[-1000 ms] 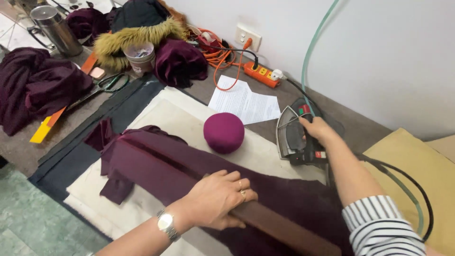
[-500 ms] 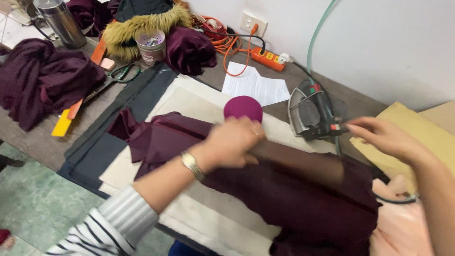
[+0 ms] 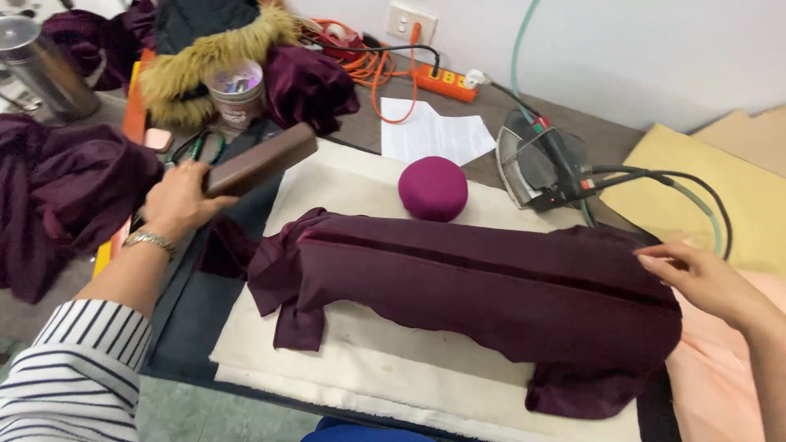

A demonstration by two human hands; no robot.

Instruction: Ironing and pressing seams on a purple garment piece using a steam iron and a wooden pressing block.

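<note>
Gripping one end of a brown wooden block (image 3: 260, 159), the left hand (image 3: 178, 199) is seen with its fingers (image 3: 195, 173) wrapped around the block, which is lifted off the tabletop (image 3: 491, 110) and slanted up and away from the fingertips. A metal bracelet (image 3: 149, 240) is worn at that wrist, above a striped sleeve (image 3: 78, 368). Just beyond the block, a pair of scissors (image 3: 196, 147) and a plastic cup (image 3: 235, 90) are found. The right hand (image 3: 702, 278) is laid with loosely curled, unclenched fingers (image 3: 661, 260) on the far right edge of the dark purple garment (image 3: 475, 295), nothing being grasped. The garment is spread lengthwise between the two hands on a cream pressing pad (image 3: 360, 360). Beyond it, well past the right fingertips, a round magenta cushion (image 3: 432, 188) and a steam iron (image 3: 540, 164) are placed.
</note>
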